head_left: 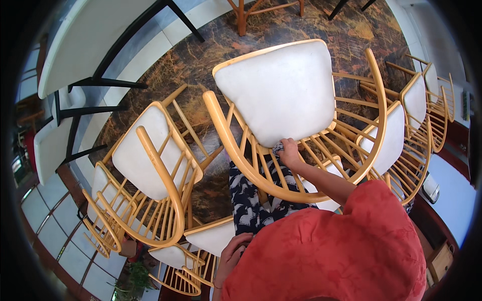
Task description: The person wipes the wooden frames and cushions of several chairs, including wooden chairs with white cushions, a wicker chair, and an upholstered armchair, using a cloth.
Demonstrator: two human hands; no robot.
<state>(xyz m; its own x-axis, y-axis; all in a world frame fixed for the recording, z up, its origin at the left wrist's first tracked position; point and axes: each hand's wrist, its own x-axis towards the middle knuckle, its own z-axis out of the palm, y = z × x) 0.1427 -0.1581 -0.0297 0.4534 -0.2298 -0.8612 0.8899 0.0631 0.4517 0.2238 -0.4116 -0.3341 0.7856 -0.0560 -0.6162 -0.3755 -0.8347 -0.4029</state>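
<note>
Directly before me stands a wooden spindle-back armchair [286, 86] with a white padded seat. My right hand [290, 152] reaches over its curved back rail [271, 190] and down to the rear edge of the seat. Bunched in that hand is a grey cloth [278, 147], pressed against the seat near the spindles; most of the cloth is hidden by the fingers. Low in the view, my left hand [235, 250] rests beside my patterned trousers [244, 203], its fingers bent and partly hidden by the red sleeve. Whether it holds anything is not visible.
Matching chairs stand close on the left [145, 150] and in a row on the right [384, 139], with others behind. Black-legged white tables [94, 41] fill the upper left. A wooden stand's leg [241, 22] rises from the marbled floor [203, 64]. A potted plant [135, 276] sits lower left.
</note>
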